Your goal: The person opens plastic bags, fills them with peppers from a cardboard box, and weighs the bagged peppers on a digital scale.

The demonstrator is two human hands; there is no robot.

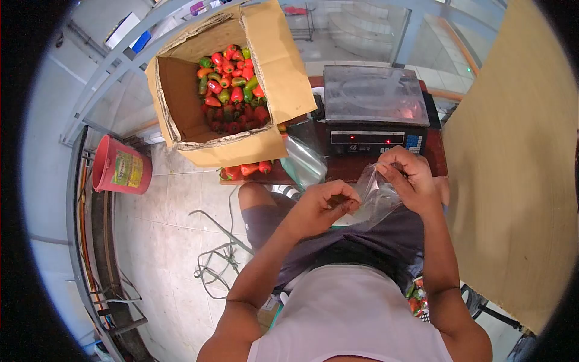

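Observation:
A clear plastic bag (pixel 377 202) is stretched between my two hands above my lap. My left hand (pixel 322 208) pinches one edge of it, fingers curled together. On the other side, my right hand (pixel 410 181) grips the bag's upper edge between thumb and fingers. The bag looks thin and crumpled, and I cannot see anything inside it. Just beyond my hands stands a digital weighing scale (pixel 374 136) with a metal pan (pixel 374 93) and lit red digits. A roll or stack of clear plastic (pixel 304 158) lies left of the scale.
An open cardboard box (pixel 274 66) holds many red and green peppers (pixel 232 81); several more peppers (pixel 247 170) lie below it on the dark red table (pixel 437 160). A pink bucket (pixel 120 166) stands at left. Green strapping (pixel 220 259) tangles on the floor. A tan board (pixel 512 163) rises at right.

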